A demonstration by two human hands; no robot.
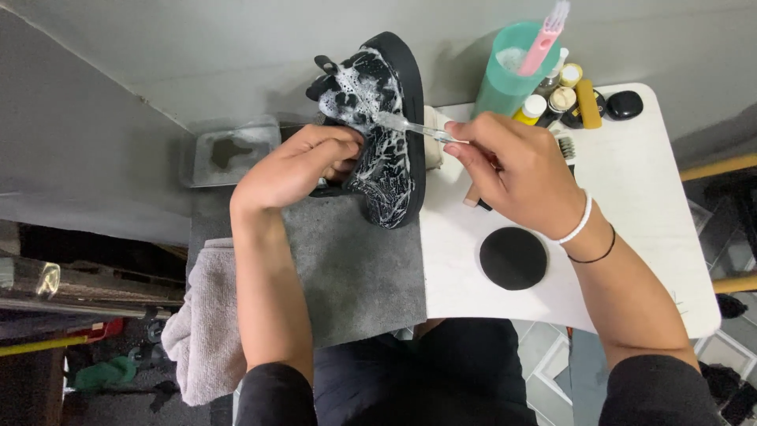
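Surface: we work at a small white table (631,205) against a grey wall; its rounded right edge stops just short of yellow bars at the frame's right.
Mat: grey cloth (355,268) covers the table's left part and hangs over the near edge; a paler towel (206,331) droops off the left side.
Shoe: black thick-soled shoe (386,134), covered in white foam, stands tilted on its heel end on the cloth's far edge, toe toward the wall.
Left hand: our left hand (296,166) is curled shut around the shoe's upper from the left, thumb side against the foam.
Right hand: our right hand (512,170) pinches a clear-handled brush (410,126), fingers closed on the handle; the bristle end touches the foamy upper.
Back left: clear tray (229,150) with a dark patch in it sits just beyond the left hand, close to the wall.
Back right: teal cup (509,71) with a pink brush (544,39) in it, then small bottles (564,91) and a black case (624,104), packed along the far edge.
Near right: black round pad (513,258) lies just under our right wrist.
Open room: bare tabletop to the right of the pad and wrist; left of the cloth the surface ends at once, with floor clutter below.
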